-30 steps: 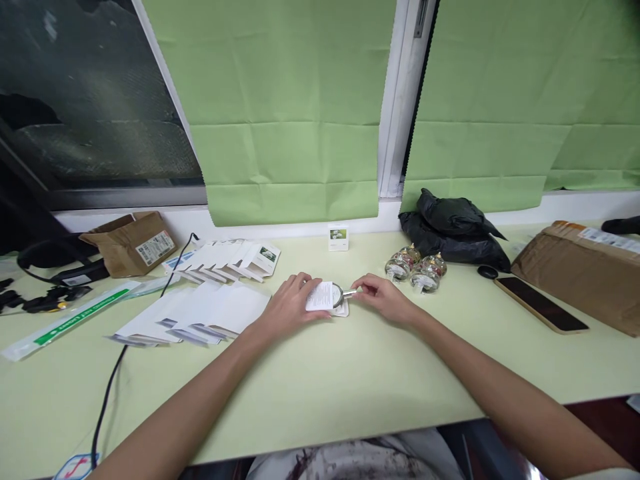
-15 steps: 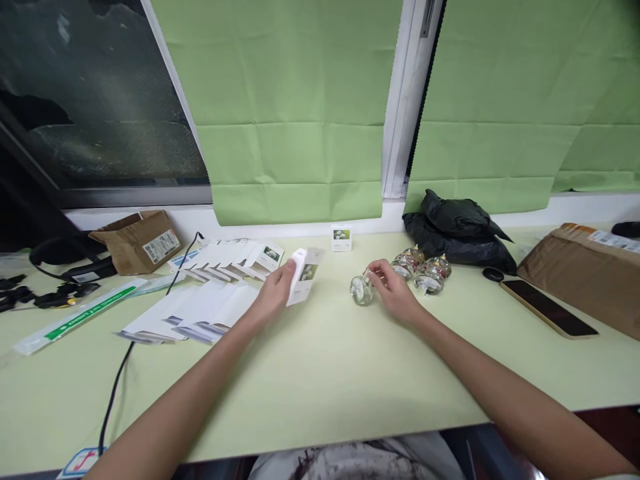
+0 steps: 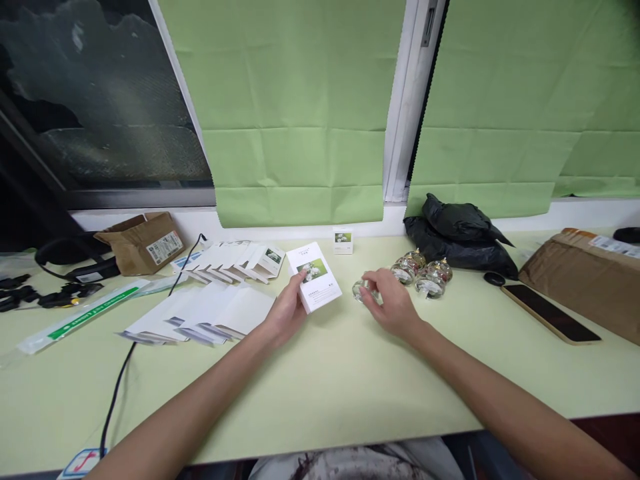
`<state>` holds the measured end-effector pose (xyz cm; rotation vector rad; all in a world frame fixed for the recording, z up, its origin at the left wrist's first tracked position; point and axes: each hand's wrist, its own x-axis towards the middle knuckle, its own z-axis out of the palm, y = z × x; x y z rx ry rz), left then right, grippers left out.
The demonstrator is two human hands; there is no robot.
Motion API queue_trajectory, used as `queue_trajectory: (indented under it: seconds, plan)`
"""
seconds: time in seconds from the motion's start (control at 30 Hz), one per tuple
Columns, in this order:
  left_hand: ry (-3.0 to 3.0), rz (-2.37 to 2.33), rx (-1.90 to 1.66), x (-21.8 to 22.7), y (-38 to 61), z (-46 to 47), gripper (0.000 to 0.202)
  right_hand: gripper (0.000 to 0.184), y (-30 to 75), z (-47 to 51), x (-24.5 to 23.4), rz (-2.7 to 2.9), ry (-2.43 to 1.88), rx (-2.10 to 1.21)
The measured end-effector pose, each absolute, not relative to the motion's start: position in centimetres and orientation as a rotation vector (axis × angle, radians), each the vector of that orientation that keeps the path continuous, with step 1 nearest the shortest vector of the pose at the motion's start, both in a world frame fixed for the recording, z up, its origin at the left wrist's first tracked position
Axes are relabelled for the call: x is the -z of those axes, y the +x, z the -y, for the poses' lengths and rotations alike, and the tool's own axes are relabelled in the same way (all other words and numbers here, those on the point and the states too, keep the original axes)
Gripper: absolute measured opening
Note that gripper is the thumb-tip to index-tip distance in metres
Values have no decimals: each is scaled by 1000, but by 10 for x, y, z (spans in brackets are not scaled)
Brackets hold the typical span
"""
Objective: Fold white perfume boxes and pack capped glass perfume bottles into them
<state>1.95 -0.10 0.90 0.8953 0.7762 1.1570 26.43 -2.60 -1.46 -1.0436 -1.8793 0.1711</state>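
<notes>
My left hand point(image 3: 290, 310) grips a white carton point(image 3: 314, 285), its thumb on the front, which carries a picture of white flowers on green. My right hand point(image 3: 393, 300) is closed, thumb and fingers around a small round glass bottle point(image 3: 358, 291); the hand hides much of the bottle. Just beyond that hand stand several similar clear glass bottles point(image 3: 429, 285) with gold-coloured tops. A small white box point(image 3: 343, 241) with a like flower picture stands upright at the back of the table.
Flat white cartons point(image 3: 200, 317) and a row of others point(image 3: 235, 259) lie at left. Behind them sits an open cardboard box point(image 3: 143, 247); a black cable point(image 3: 120, 380) runs forward. At right are black plastic bags point(image 3: 460, 233), a phone point(image 3: 550, 313) and a brown parcel point(image 3: 585, 277).
My left hand has turned the carton so its printed front faces me, bringing it slightly right and lower. My right hand's fingers have shifted from the bottle's top to around it.
</notes>
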Motion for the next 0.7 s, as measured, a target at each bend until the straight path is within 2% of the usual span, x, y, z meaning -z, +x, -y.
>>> queue_trajectory:
  seconds: [0.07,0.2,0.27,0.4,0.7]
  plan:
    - [874,-720,-1199,-8,22,3,41,25,250,36,18,1862,-1050,-463]
    - [950,-675,-1132,-6,26,10,38,37,226,45,27,1642,-897,-1196]
    - [1012,-693,-1109,-4,26,12,39,43,222,43,29,1522,-779,-1408]
    - [1086,-661,-1092,-1,26,12,39,46,224,38,28,1370,-695,-1518]
    - [1152,-643,-1004,3,27,12,46,39,228,36,28,1249,-743,-1543]
